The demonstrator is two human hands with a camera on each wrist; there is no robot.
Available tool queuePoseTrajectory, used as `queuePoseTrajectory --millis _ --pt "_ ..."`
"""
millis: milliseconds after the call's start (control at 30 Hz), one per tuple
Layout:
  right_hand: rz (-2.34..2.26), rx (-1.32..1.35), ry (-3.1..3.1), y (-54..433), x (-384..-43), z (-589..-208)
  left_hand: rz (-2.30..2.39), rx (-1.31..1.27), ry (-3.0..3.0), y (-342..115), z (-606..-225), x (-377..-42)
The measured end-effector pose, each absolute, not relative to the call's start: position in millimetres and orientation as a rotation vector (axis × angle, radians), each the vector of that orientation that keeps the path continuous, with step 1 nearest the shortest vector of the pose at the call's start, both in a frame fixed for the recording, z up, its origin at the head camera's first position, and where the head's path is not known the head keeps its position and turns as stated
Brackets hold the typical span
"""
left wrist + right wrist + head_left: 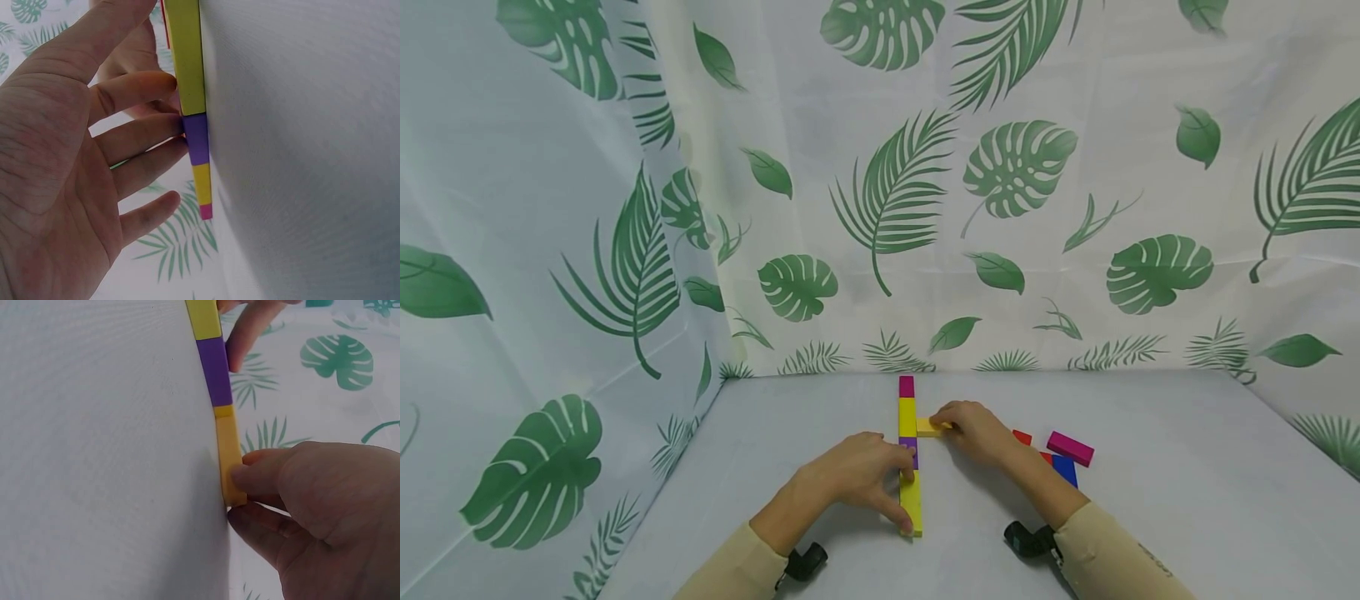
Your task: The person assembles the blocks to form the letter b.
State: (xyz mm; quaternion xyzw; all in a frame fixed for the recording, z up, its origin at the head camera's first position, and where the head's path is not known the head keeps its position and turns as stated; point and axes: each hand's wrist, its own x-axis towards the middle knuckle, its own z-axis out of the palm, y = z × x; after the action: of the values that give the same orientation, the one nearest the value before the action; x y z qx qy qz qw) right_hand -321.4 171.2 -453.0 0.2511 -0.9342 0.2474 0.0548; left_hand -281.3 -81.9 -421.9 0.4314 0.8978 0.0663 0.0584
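**End-On to the Row**

Pinching smooth yellow-orange rect. block [927, 427] betw. thumb & fingers of R hand [976, 429], by outer end only, prob. to leave inner end free to meet R side of straight row of magenta, yellow & purple rect. blocks [195, 125] on white tabletop [966, 542]. Touching row's near half w/ spread fingers of L hand [859, 469], likely to prevent shifting.

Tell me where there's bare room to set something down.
Bare tabletop lies right of the loose magenta block, and left of the left hand, up to the leaf-print cloth. It is crowded along the row of blocks, where the right hand pinches the orange block, and around the blue block.
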Motion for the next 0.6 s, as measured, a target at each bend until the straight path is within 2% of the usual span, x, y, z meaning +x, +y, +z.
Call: queuePoseTrajectory --millis 600 --pt "0.740 0.784 -2.834 170.5 -320.6 -451.9 0.201 1.320 2.720 -81.6 -421.1 -281.7"
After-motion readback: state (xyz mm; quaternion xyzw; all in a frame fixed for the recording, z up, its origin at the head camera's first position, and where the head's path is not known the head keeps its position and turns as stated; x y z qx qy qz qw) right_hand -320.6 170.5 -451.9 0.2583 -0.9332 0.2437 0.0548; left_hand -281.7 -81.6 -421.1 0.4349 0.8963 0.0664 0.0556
